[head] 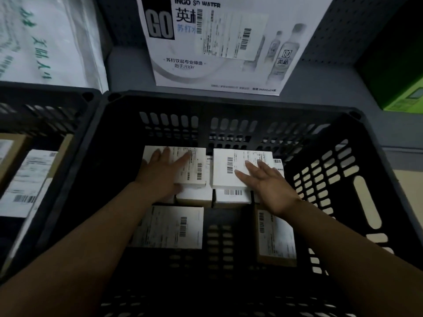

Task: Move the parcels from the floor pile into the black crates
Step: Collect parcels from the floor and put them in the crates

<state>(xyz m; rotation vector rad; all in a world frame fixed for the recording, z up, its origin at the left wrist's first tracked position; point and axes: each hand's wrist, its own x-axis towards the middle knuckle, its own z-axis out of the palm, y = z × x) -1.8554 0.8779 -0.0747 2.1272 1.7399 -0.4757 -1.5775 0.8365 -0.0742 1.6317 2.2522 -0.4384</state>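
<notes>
Both of my forearms reach down into the black crate [343, 191], past its near rim. My left hand [161, 177] lies flat on a white parcel [190, 165] by the far wall, left of the middle, fingers straight and spread wide, gripping nothing; the thumb sits at that parcel's near edge. My right hand [266, 181] rests the same way on a second white parcel [231, 170] just beside the first, fingers straight and fanned over its right half. Under these two I see more white boxes, one with a barcode [233, 192] facing me. Nearer me on the crate floor lie a labelled parcel [169, 227] on the left and a brown-edged parcel [275, 236] toward the right wall, well apart, with bare slotted floor between. A second crate [45, 106] touches this one on the left and holds brown boxes [27, 177] with labels. Beyond the far rim stands a soda water carton [217, 53].
</notes>
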